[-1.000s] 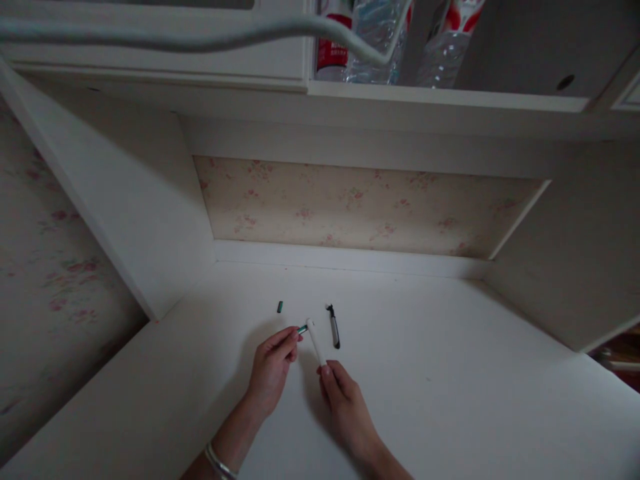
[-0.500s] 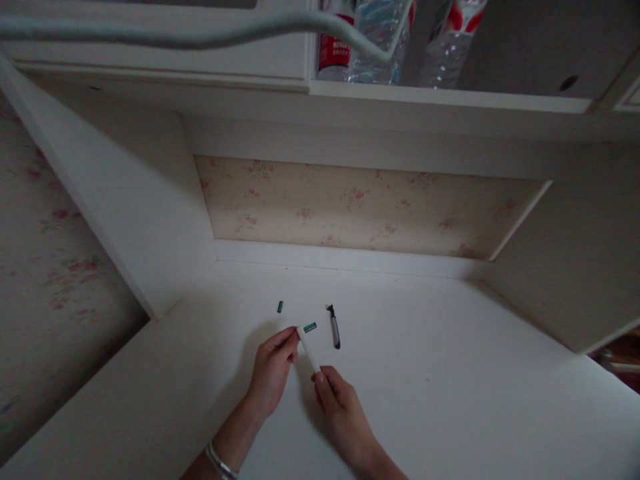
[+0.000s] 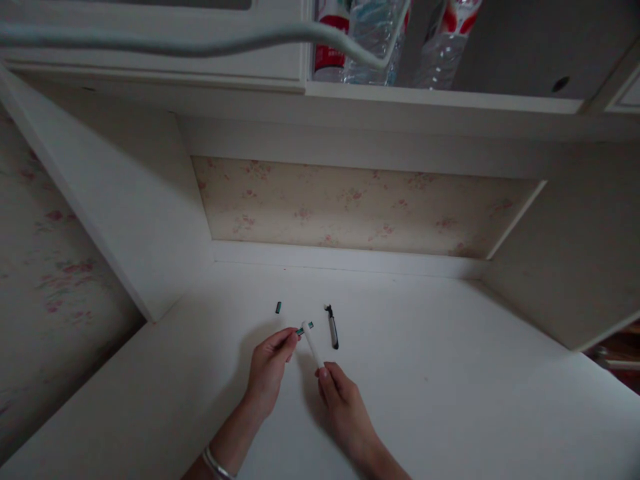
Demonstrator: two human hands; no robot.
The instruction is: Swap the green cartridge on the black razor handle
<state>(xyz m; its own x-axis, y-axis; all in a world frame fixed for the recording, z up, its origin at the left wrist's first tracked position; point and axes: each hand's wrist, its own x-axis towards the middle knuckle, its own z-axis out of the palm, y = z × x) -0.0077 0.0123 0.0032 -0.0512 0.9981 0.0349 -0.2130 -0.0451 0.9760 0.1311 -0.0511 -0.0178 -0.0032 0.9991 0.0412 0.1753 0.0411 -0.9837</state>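
Observation:
Between the fingertips of my left hand (image 3: 270,360) is the left end of a small green-and-black razor blade cartridge (image 3: 311,325). The tip of a slim white handle (image 3: 313,346) crosses in front of the cartridge's middle. My right hand (image 3: 343,403) grips that handle by its lower end, fingers closed round it. Whether the tip is joined to the cartridge I cannot tell. A second green-and-black cartridge (image 3: 279,307) lies on the table beyond my left hand. A black-and-grey razor handle (image 3: 333,327) lies just beyond my right hand.
The white tabletop (image 3: 450,413) runs back to a panel of floral wallpaper (image 3: 325,203). White side panels (image 3: 135,200) flank it. Overhead, a pale bent rod (image 3: 200,47) crosses in front of a shelf holding several plastic bottles (image 3: 443,57).
My left fingers have shifted from the white handle's tip to the cartridge's left end. The handle's tip now sits over the cartridge's middle instead of at its left side.

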